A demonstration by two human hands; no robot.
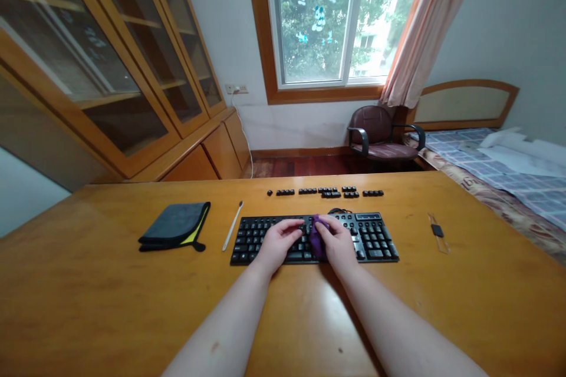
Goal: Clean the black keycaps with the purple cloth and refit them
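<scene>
A black keyboard (375, 238) lies on the wooden desk (110, 294) in front of me. My left hand (277, 242) rests on its middle keys with the fingers curled and touching the keys. My right hand (339, 241) presses a purple lump of cleaning putty (316, 235) onto the keys beside the left hand. A row of loose black keycaps (327, 191) lies on the desk beyond the keyboard.
A folded dark cloth with a yellow edge (175, 225) and a thin white brush (232, 225) lie left of the keyboard. A small black tool (437, 231) lies to the right. A chair (382, 135), a bed (499, 171) and a glass-door cabinet (132, 70) stand beyond the desk.
</scene>
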